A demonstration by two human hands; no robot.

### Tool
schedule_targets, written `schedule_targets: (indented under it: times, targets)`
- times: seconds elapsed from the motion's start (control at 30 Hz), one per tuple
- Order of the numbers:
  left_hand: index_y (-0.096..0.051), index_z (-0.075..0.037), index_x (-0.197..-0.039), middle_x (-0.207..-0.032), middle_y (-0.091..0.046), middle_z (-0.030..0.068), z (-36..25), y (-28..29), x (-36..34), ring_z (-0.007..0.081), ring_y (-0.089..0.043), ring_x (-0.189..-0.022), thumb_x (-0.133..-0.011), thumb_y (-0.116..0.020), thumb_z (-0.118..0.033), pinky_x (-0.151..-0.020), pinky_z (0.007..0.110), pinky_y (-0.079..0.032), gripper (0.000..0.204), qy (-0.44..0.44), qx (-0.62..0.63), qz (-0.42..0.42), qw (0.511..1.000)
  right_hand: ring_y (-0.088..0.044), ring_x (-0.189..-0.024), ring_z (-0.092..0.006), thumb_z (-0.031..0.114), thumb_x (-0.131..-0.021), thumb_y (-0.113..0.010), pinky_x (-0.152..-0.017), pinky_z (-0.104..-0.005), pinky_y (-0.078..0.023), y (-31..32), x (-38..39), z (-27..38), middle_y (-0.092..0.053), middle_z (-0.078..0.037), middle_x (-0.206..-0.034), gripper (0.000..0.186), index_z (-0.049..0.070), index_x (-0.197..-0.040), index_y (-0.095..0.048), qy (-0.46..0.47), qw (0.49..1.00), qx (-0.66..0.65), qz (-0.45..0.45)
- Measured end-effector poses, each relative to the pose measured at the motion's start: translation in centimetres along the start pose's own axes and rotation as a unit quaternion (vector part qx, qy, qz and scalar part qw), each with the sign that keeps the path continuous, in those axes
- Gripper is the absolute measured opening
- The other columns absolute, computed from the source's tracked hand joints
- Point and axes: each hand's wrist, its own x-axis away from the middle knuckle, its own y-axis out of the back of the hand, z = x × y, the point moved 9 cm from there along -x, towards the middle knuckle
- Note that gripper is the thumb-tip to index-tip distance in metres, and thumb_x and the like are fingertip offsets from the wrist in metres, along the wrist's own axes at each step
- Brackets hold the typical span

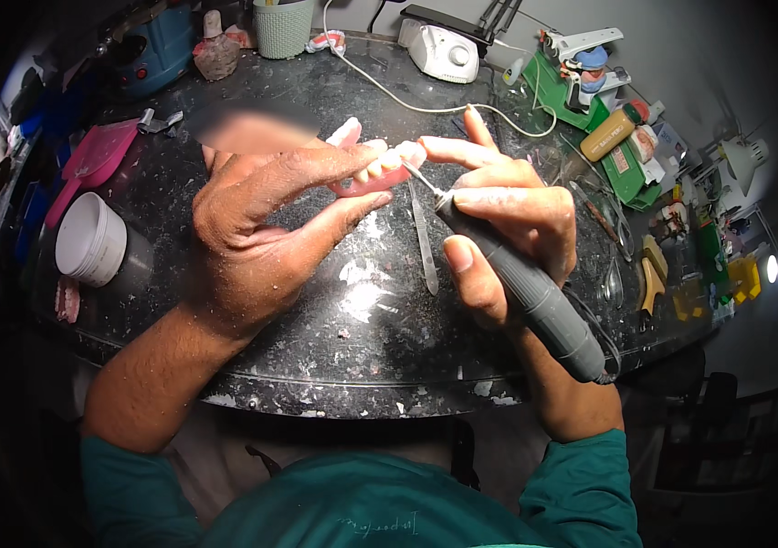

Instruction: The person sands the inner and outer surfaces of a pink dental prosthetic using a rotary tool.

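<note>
From where I stand, the left hand is pinching a denture — thumb below, forefinger above, the other fingers partly hidden behind. The right hand curls around a dark drill handle, its thumb set apart from the fingers. The thin bit points at the teeth; whether its tip touches them, I can't tell. One right fingertip comes right up beside the denture's end.

The denture is up above the worktop, between the two hands. I'd judge it light and stiff, smooth enough to slip when dusty, and likely to chip or crack if dropped. The thick pink base looks the best place to hold — clear of the teeth and the bit.

Beneath, a flat metal blade lies on the worktop. Farther out stand a white tub at left and a white control box at the back.
</note>
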Motion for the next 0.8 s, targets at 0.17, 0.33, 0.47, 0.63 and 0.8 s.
schedule_targets:
  times: [0.17,0.33,0.47,0.63,0.8]
  targets:
    - [-0.076,-0.006,-0.103,-0.091,-0.073,0.0021,0.09,-0.02,0.08,0.0154,-0.058,-0.084,-0.069,-0.086,0.000,-0.087,0.031,-0.045,0.036,-0.003,0.003,-0.005,1.000,-0.069,-0.111,-0.0398,-0.002,-0.076,-0.074,-0.114,-0.0673,-0.028,-0.13,0.05,-0.02,-0.067,-0.015,-0.094,0.037,0.001,-0.110,-0.061,-0.003,1.000,0.004,0.003]
    - [-0.076,-0.006,-0.100,-0.089,-0.072,0.0020,0.07,-0.02,0.06,0.0154,-0.058,-0.083,-0.068,-0.087,0.000,-0.087,0.032,-0.046,0.034,0.003,0.000,-0.006,1.000,-0.069,-0.111,-0.0399,-0.002,-0.076,-0.073,-0.114,-0.0678,-0.027,-0.31,0.07,-0.02,-0.067,-0.015,-0.094,0.037,0.001,-0.110,-0.061,-0.005,1.000,0.011,0.013]
    - [-0.076,-0.006,-0.101,-0.089,-0.072,0.0023,0.09,0.03,0.08,0.0153,-0.058,-0.083,-0.069,-0.087,0.000,-0.088,0.032,-0.047,0.034,-0.005,0.011,-0.015,1.000,-0.069,-0.112,-0.0398,-0.002,-0.075,-0.073,-0.114,-0.0685,-0.027,-0.17,0.00,-0.06,-0.067,-0.014,-0.094,0.038,0.001,-0.110,-0.061,-0.005,1.000,0.005,0.004]
    - [-0.076,-0.006,-0.104,-0.091,-0.072,0.0023,-0.22,0.05,-0.11,0.0151,-0.058,-0.085,-0.069,-0.086,0.002,-0.091,0.033,-0.049,0.037,-0.006,-0.002,-0.003,1.000,-0.069,-0.111,-0.0396,-0.002,-0.074,-0.073,-0.114,-0.0693,-0.026,-0.16,-0.09,0.04,-0.067,-0.014,-0.094,0.038,0.002,-0.110,-0.061,-0.006,1.000,0.015,0.019]
    - [-0.076,-0.006,-0.103,-0.091,-0.072,0.0021,-0.06,-0.02,-0.03,0.0154,-0.059,-0.085,-0.069,-0.085,0.003,-0.092,0.034,-0.050,0.037,-0.010,0.002,-0.003,1.000,-0.069,-0.112,-0.0397,-0.003,-0.073,-0.073,-0.114,-0.0694,-0.026,-0.18,-0.06,0.00,-0.068,-0.014,-0.093,0.039,0.002,-0.110,-0.062,-0.007,1.000,0.015,0.017]
